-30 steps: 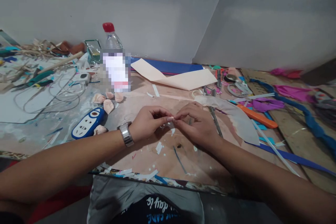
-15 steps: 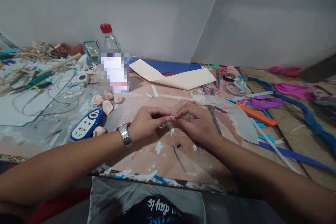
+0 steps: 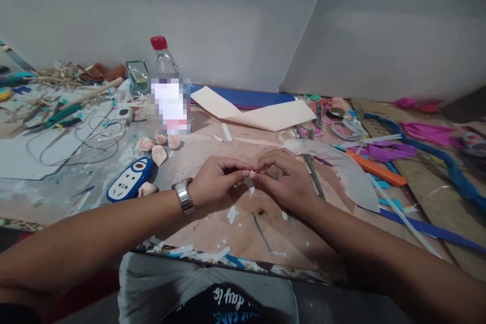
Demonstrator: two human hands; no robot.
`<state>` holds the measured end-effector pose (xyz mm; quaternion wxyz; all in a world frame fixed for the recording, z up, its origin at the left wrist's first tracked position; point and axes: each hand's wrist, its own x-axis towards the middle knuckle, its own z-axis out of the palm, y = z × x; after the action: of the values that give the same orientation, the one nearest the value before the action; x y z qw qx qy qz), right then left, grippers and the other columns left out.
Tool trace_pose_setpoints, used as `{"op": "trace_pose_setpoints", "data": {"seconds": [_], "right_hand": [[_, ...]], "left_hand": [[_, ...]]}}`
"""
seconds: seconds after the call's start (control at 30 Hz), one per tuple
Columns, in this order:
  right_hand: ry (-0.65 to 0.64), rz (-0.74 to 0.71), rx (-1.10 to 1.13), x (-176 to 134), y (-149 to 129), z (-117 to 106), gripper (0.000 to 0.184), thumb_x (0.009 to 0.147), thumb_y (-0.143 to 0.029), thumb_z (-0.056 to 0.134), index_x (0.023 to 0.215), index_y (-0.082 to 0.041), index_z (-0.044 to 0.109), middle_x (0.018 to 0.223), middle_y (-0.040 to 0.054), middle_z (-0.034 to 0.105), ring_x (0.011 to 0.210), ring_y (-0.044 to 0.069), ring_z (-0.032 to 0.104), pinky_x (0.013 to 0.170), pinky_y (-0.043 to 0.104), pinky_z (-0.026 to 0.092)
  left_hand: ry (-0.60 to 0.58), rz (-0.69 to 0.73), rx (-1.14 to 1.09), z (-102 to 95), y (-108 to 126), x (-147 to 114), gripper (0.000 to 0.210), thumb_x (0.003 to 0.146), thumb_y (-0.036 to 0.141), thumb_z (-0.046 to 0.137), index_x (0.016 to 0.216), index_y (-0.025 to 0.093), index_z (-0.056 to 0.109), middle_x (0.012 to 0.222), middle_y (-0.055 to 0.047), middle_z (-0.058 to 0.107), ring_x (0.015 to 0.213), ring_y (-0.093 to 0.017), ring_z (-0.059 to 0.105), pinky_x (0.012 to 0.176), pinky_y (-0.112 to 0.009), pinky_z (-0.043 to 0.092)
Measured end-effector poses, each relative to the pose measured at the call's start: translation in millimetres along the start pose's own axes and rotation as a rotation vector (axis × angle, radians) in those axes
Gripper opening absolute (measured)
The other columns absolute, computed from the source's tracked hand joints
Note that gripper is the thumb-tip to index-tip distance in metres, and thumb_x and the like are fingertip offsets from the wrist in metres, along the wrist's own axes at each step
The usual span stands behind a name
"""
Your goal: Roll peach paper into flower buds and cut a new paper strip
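Over the middle of the table, my left hand (image 3: 214,182) and my right hand (image 3: 288,182) meet fingertip to fingertip. Between them is a small pale pink piece (image 3: 252,174), mostly covered by the fingers. Both hands pinch it between thumb and forefinger; its exact kind does not show. To the left lie several curled pale pink pieces (image 3: 159,155) that look like petals. One more crumpled pink piece (image 3: 147,189) touches a blue-and-white power strip (image 3: 129,182). A metal watch sits on my left wrist.
Behind the hands lies a folded cream strip (image 3: 273,119), with a red-capped bottle (image 3: 167,63) to its left. Green-handled pliers (image 3: 63,115) and a looped cable are at left. An orange utility knife (image 3: 379,169), a translucent sheet (image 3: 353,182) and coloured scraps lie at right.
The view has shifted slightly, so the tabletop things appear a little further right. Both hands stay together on the pink piece, with the fingertips slightly rearranged.
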<state>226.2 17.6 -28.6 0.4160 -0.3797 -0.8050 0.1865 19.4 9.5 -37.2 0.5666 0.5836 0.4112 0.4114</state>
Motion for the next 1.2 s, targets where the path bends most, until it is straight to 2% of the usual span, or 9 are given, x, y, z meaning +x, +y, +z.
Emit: {"op": "trace_pose_setpoints", "data": {"seconds": [0.13, 0.23, 0.5, 0.7, 0.87, 1.03, 1.2], "right_hand": [[0.013, -0.013, -0.006, -0.1, 1.9, -0.1, 0.021, 0.091, -0.040, 0.078, 0.084, -0.024, 0.068, 0.083, 0.0026, 0.075, 0.080, 0.022, 0.070, 0.081, 0.042, 0.046], [0.013, -0.033, -0.002, 0.0, 2.3, -0.2, 0.020, 0.092, -0.039, 0.078, 0.084, -0.024, 0.068, 0.082, 0.0014, 0.075, 0.079, 0.022, 0.069, 0.081, 0.041, 0.045], [-0.012, -0.092, -0.019, -0.6, -1.4, 0.0, 0.020, 0.092, -0.039, 0.078, 0.086, -0.025, 0.065, 0.082, -0.0006, 0.074, 0.078, 0.021, 0.070, 0.089, 0.043, 0.042], [0.007, -0.106, -0.018, -0.5, -4.0, -1.4, 0.014, 0.093, -0.036, 0.077, 0.094, -0.025, 0.067, 0.090, 0.0014, 0.077, 0.083, 0.022, 0.071, 0.090, 0.042, 0.043], [0.008, -0.145, -0.035, 0.5, -2.3, -1.5, 0.015, 0.093, -0.035, 0.078, 0.091, -0.024, 0.069, 0.084, 0.0001, 0.077, 0.078, 0.020, 0.071, 0.095, 0.045, 0.038], [0.009, -0.155, -0.053, 0.1, 0.6, -1.7, 0.015, 0.093, -0.036, 0.078, 0.090, -0.024, 0.068, 0.083, -0.0002, 0.078, 0.078, 0.020, 0.071, 0.096, 0.045, 0.037], [0.013, -0.172, -0.080, -0.6, 0.6, -2.5, 0.011, 0.092, -0.029, 0.079, 0.091, -0.024, 0.069, 0.083, -0.0012, 0.077, 0.078, 0.019, 0.072, 0.100, 0.045, 0.037]], "left_hand": [[-0.047, 0.002, 0.012, -1.3, 0.3, -0.7, 0.020, 0.088, 0.029, 0.076, 0.101, 0.017, 0.084, 0.106, -0.011, 0.083, 0.093, -0.021, 0.077, 0.088, -0.032, 0.059], [-0.063, -0.011, -0.017, -1.3, -0.9, -1.4, 0.021, 0.089, 0.029, 0.076, 0.102, 0.015, 0.083, 0.104, -0.011, 0.083, 0.091, -0.020, 0.076, 0.085, -0.031, 0.058], [-0.072, 0.068, 0.012, 2.0, -2.8, -2.3, 0.015, 0.095, 0.027, 0.067, 0.099, 0.015, 0.077, 0.096, -0.007, 0.078, 0.087, -0.015, 0.070, 0.082, -0.027, 0.054], [-0.036, 0.058, -0.037, -0.6, -6.1, 0.4, 0.015, 0.096, 0.028, 0.067, 0.099, 0.015, 0.074, 0.098, -0.008, 0.077, 0.089, -0.016, 0.069, 0.086, -0.030, 0.054], [-0.056, 0.177, 0.084, -4.7, -6.3, 2.3, 0.015, 0.095, 0.026, 0.066, 0.098, 0.015, 0.076, 0.099, -0.009, 0.075, 0.092, -0.017, 0.069, 0.087, -0.031, 0.053], [-0.059, 0.160, 0.098, -4.4, -4.0, 1.7, 0.016, 0.094, 0.027, 0.067, 0.097, 0.017, 0.079, 0.100, -0.009, 0.078, 0.091, -0.018, 0.071, 0.088, -0.032, 0.055], [-0.066, 0.158, 0.105, -4.1, -2.0, 1.1, 0.018, 0.094, 0.028, 0.068, 0.097, 0.017, 0.081, 0.100, -0.010, 0.080, 0.090, -0.019, 0.072, 0.086, -0.031, 0.056]]}}
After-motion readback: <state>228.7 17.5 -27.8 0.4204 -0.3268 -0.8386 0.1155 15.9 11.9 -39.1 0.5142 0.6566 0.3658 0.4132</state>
